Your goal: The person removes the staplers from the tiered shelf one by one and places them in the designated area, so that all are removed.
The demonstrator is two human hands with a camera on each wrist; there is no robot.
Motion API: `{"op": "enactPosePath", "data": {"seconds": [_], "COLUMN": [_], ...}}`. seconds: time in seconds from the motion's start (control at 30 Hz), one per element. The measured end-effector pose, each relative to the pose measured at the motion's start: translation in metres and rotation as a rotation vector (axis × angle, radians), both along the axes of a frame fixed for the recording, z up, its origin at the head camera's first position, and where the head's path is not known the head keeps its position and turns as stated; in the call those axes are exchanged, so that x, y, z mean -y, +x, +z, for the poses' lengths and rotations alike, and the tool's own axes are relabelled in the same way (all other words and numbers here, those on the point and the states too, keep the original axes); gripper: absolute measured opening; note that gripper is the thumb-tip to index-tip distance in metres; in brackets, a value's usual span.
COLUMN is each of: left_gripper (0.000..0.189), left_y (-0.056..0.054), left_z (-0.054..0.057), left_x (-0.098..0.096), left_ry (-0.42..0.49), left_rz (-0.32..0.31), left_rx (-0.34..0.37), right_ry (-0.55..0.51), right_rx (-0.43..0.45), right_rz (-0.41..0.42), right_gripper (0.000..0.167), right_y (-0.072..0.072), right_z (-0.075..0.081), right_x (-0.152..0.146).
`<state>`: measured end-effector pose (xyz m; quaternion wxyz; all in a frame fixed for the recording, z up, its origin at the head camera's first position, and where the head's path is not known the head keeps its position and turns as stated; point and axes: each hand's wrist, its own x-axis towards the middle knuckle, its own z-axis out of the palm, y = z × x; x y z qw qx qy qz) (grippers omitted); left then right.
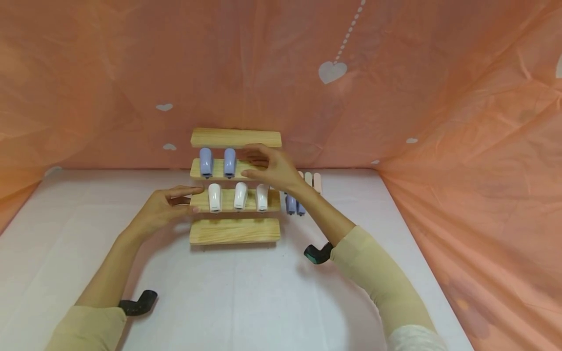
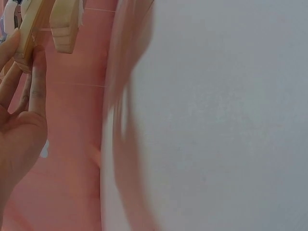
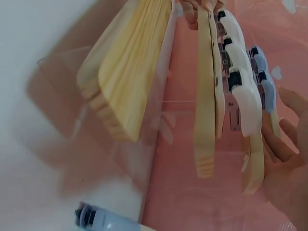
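Observation:
A four-tier wooden display rack point(image 1: 234, 231) stands at the back of the table. Three white mini staplers point(image 1: 240, 196) rest on its second tier from the bottom. On the tier above sit two lavender mini staplers point(image 1: 230, 162), towards the left. My left hand point(image 1: 160, 208) grips the left end of the white staplers' tier, thumb and fingers on opposite sides of the wood. My right hand point(image 1: 276, 168) reaches over the right part of the lavender staplers' tier, fingers extended and thumb apart, holding no stapler; in the right wrist view its fingers point(image 3: 284, 149) lie close by the tiers.
More mini staplers lie right of the rack, partly behind the right forearm: two lavender ones point(image 1: 291, 204) in front, pink point(image 1: 317, 183) and pale grey-green point(image 1: 308, 178) ones behind. A peach heart-print cloth point(image 1: 333, 112) hangs behind the white table point(image 1: 259, 297).

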<state>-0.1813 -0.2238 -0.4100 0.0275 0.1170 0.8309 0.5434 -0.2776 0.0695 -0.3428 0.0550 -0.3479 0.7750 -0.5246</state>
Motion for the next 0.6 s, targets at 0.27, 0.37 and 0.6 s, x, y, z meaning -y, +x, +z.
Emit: {"op": "enactPosePath", "data": {"seconds": [0.27, 0.37, 0.6], "left_gripper": [0.051, 0.051, 0.051], "left_y": [0.001, 0.001, 0.001], "left_z": [0.000, 0.001, 0.006], "left_x": [0.001, 0.002, 0.001], "left_ry": [0.004, -0.006, -0.023], "left_rz": [-0.012, -0.018, -0.015], "left_rx": [0.005, 0.004, 0.010], "right_ry": [0.077, 0.130, 0.172], "right_rx": [-0.047, -0.060, -0.097], "right_rz": [-0.058, -0.092, -0.132], "right_gripper": [0.062, 0.063, 0.063], "right_y": [0.006, 0.009, 0.009], "right_z": [0.003, 0.004, 0.006], "right_x": [0.018, 0.024, 0.034]}}
